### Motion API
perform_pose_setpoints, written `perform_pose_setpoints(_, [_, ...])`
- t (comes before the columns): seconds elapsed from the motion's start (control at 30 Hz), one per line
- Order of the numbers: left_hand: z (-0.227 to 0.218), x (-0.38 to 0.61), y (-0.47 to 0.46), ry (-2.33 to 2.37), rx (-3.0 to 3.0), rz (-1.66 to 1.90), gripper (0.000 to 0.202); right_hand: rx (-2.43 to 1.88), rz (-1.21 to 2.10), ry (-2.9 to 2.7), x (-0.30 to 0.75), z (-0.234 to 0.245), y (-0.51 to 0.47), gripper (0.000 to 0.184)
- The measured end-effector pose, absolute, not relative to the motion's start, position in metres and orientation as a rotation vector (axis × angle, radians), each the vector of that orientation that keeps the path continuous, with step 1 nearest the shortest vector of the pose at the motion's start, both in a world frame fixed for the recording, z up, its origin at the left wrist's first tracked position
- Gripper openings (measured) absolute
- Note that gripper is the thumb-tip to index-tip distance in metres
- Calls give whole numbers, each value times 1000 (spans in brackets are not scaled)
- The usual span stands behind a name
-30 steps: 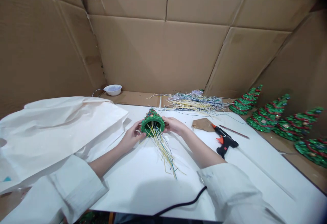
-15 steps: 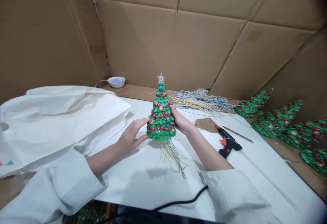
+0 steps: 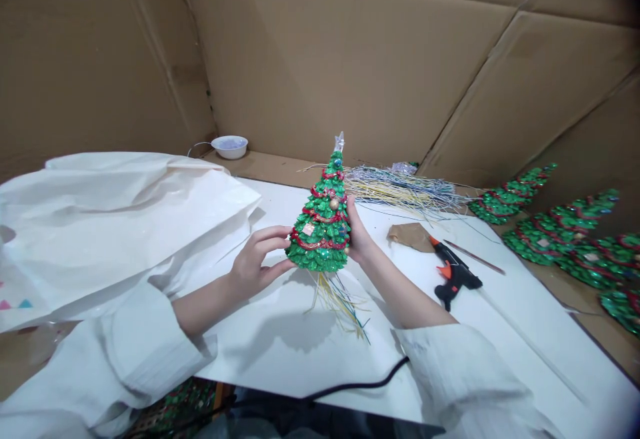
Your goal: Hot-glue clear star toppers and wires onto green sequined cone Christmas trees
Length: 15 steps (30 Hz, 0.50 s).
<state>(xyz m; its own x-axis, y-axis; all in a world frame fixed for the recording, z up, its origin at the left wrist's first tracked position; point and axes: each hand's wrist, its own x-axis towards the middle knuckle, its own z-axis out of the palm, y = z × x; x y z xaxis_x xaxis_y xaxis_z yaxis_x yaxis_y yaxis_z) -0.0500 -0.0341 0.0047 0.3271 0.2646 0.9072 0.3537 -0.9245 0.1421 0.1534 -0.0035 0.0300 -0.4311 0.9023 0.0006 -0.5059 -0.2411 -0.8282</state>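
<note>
Christmas tree figurine [image 3: 320, 225] sits between the left hand [image 3: 253, 262] and right hand [image 3: 361, 242], fingers [image 3: 275, 233] clamped on its sides; I see wires [image 3: 336, 295] below, white tabletop [image 3: 300, 365], glue gun [image 3: 459, 271] at right.

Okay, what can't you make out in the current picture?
In the head view:
- Underside of the held tree: turned away from the camera.
- Upper ends of the strands below it: covered by the tree's body.
- Most fingers of the right hand: behind the tree.
- Front tree at right: cut off by the right edge.
- Contents of the white bowl: too small to identify.
</note>
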Motion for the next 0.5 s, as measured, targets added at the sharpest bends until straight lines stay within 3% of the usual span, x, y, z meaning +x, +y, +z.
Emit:
perform_pose_setpoints(0.33, [2,-51,-31,-838,-2463,-1649,40,-608,1633,-988,153,34,-3,60])
perform_pose_setpoints(0.5, [7,-49,-32,-1194,-2366,-1559,10,-677,1534,-883,147,32,-5,61])
